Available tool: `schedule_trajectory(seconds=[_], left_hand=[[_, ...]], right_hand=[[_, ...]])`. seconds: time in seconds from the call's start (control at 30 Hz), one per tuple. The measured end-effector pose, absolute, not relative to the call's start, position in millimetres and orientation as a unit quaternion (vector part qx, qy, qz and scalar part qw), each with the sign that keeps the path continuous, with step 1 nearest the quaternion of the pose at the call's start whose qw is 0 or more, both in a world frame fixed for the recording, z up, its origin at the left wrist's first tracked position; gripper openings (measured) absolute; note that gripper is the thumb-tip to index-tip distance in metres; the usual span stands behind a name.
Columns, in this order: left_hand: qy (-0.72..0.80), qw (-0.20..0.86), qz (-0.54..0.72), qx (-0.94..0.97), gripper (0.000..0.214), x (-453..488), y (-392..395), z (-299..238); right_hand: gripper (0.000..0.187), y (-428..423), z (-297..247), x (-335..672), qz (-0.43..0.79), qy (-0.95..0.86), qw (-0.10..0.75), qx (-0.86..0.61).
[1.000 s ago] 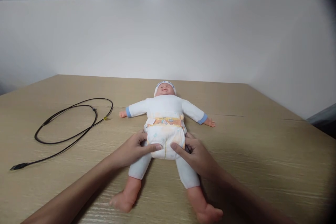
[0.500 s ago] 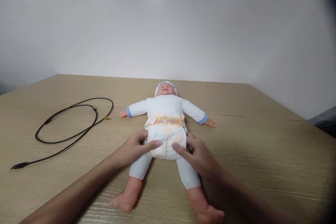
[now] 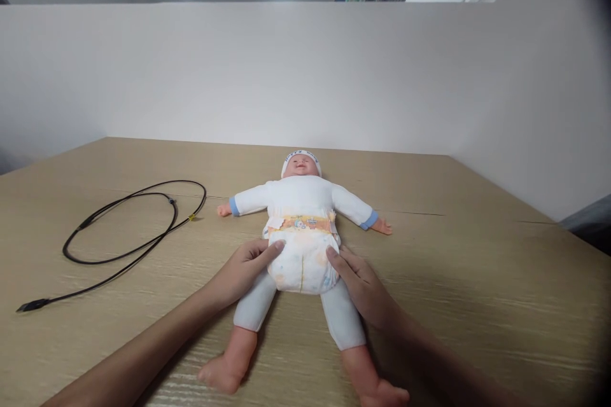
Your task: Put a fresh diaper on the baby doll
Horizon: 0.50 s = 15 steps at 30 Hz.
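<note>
A baby doll [image 3: 300, 194] in a white suit and cap lies on its back on the wooden table [image 3: 477, 280], arms spread, legs toward me. A white diaper [image 3: 301, 261] with an orange patterned waistband is wrapped round its hips. My left hand [image 3: 243, 267] grips the diaper's left side, thumb on the front, fingers curled under the hip. My right hand [image 3: 358, 283] grips the right side the same way, thumb against the diaper's edge.
A black cable [image 3: 128, 229] lies looped on the table to the left, its plug end near the left edge. A white partition wall [image 3: 305, 76] runs behind the table and along its right side.
Both thumbs have slid from the diaper's lower front outward and up to its sides. The doll has barely moved.
</note>
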<state>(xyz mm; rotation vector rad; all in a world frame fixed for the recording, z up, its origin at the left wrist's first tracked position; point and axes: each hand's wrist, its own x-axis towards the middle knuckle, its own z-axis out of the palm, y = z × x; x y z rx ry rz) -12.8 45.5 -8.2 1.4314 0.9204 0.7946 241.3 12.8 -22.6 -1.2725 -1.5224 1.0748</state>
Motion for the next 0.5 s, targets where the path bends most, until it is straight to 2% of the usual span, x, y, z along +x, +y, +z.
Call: schedule_trajectory(seconds=[0.5], left_hand=[[0.384,0.582,0.379,0.608,0.058,-5.1,45.8,-14.5]], right_hand=[[0.052,11.2,-16.2,235.7,0.435,-0.615,0.423,-0.504]])
